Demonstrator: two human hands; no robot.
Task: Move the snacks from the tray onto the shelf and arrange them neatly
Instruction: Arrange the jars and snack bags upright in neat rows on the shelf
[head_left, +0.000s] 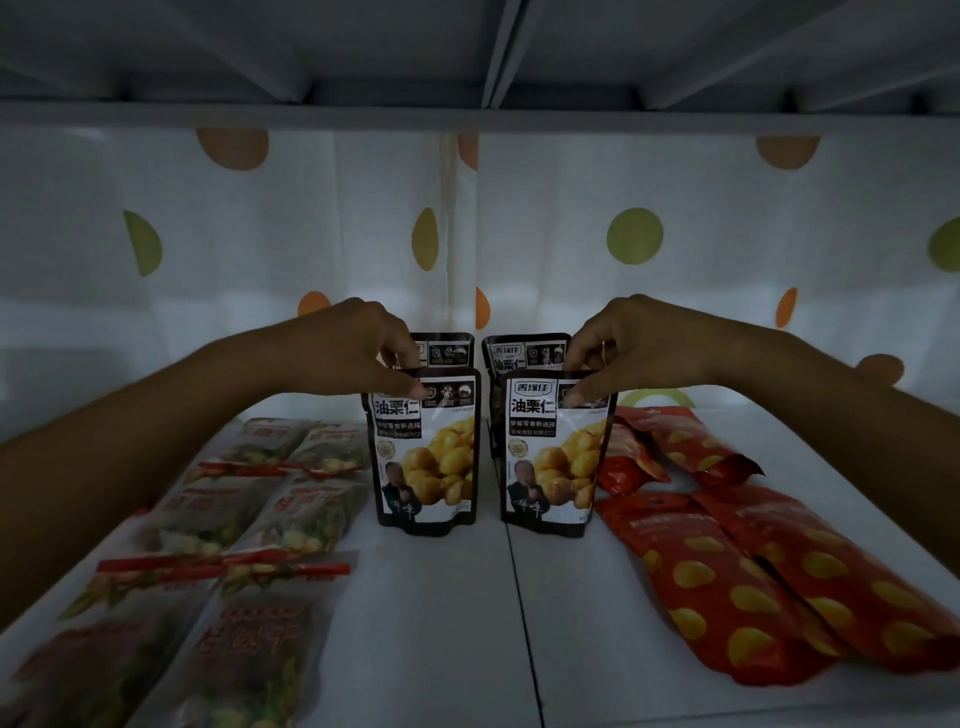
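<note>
Left fingertips (414, 387): thumb in front, other fingers behind, pinching the top edge of the left front pouch (427, 457). Left hand (358, 348) curled, just left of frame centre, forearm running out to the left edge.

Right fingertips (575, 396): same pinch on the top edge of the right front pouch (555, 457). Right hand (641, 348) curled, just right of centre, forearm leaving at the right edge.

Both front pouches: dark border, white panel, picture of yellow chestnut kernels. Upright, bases on the shelf (441, 623), side by side at mid-frame with a narrow gap between them. The seam between the shelf panels runs down from near that gap.

Rear pouches (522, 353): two of the same print, upright, one directly behind each front pouch. Only their tops show.

Clear packets (249, 514): lower left of frame, lying flat in two columns, red strips across them, greenish-yellow contents. Nearest ones blurred. Inner column lies just beside the left front pouch.

Red packets (753, 566): lower right, lying flat, yellow spots. Two long ones in front side by side, smaller ones behind them, close to the right front pouch.

Dotted sheet (634, 236): white with green and orange dots, across the back, mid-frame.

Upper shelf (467, 52): grey underside across the top of frame.

Lighting dim.
</note>
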